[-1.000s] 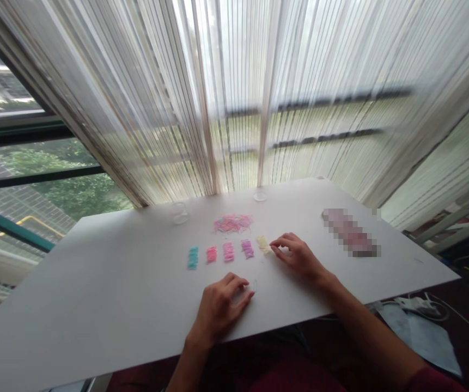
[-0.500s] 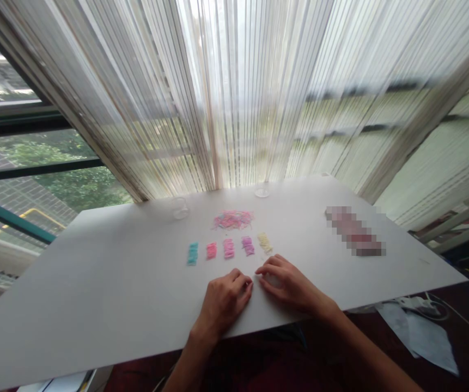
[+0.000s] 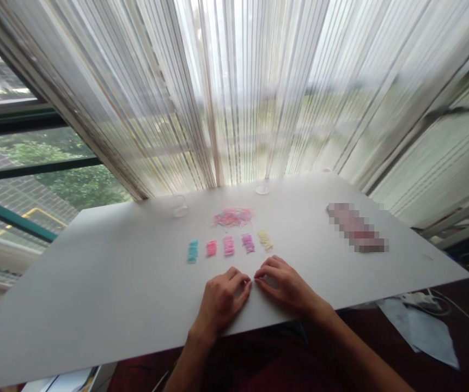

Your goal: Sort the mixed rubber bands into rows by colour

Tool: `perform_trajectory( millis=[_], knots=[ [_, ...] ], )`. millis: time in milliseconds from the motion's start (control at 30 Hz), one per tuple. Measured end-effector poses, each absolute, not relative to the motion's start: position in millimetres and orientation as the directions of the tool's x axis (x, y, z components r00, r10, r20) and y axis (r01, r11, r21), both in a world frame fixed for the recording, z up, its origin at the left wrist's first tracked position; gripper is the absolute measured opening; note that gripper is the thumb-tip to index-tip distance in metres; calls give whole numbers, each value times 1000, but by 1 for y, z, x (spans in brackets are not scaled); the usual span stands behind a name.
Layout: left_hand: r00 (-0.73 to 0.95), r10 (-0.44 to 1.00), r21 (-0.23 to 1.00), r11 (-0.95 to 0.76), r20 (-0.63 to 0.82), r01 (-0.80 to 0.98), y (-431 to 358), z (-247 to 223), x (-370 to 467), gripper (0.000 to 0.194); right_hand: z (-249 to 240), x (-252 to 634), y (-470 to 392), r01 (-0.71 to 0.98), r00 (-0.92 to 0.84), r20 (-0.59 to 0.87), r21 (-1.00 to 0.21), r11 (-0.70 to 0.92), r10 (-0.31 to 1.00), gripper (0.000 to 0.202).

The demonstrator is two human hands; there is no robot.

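Observation:
Near the front edge of the white table [image 3: 107,283], my left hand [image 3: 226,296] and my right hand [image 3: 283,283] rest with pinched fingertips almost meeting. Whatever lies between the fingertips is too small to make out. Beyond them runs a row of small piles of short pieces: teal [image 3: 192,252], coral pink [image 3: 211,249], pink [image 3: 229,246], purple [image 3: 248,243] and pale yellow [image 3: 265,240]. The yellow pile is nearest my right hand. A loose heap of mixed, mostly pink strands [image 3: 233,217] lies behind the row.
Two clear round items, one at the back left [image 3: 180,207] and one at the back centre [image 3: 262,189], stand on the table. A blurred-out pinkish object [image 3: 357,227] lies to the right. Striped curtains [image 3: 234,109] hang behind the far edge.
My right hand's thumb and fingers have closed into a pinch, and its tips have come a little nearer my left hand's. The piles look unchanged.

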State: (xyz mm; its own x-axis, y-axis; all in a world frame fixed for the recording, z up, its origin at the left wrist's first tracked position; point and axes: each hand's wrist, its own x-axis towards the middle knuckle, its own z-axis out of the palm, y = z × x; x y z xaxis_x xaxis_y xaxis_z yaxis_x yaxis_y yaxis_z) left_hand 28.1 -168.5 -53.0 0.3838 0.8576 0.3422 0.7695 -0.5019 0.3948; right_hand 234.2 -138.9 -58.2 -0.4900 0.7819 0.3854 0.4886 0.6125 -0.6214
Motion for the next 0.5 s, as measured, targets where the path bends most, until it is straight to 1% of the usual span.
perform_trajectory(
  millis=[133,233,333,433,500],
  knots=[
    [395,852,420,-515,343,748,-167,-50,22,12,-59,237,-139,454,-489,396,-645,615,777,9],
    [371,863,446,-497,343,744,-162,-43,1,16,-59,238,-139,455,-483,385,-657,602,786,9],
    [273,901,431,-405,337,807,-154,-34,-35,21,-57,238,-138,459,-480,365,-670,583,798,10],
    [154,918,387,-300,366,872,-145,-27,-72,26,-55,237,-138,468,-469,354,-678,568,809,12],
    [112,922,380,-260,369,887,-139,-25,-90,29,-54,236,-138,474,-463,350,-679,561,814,13]
  ],
)
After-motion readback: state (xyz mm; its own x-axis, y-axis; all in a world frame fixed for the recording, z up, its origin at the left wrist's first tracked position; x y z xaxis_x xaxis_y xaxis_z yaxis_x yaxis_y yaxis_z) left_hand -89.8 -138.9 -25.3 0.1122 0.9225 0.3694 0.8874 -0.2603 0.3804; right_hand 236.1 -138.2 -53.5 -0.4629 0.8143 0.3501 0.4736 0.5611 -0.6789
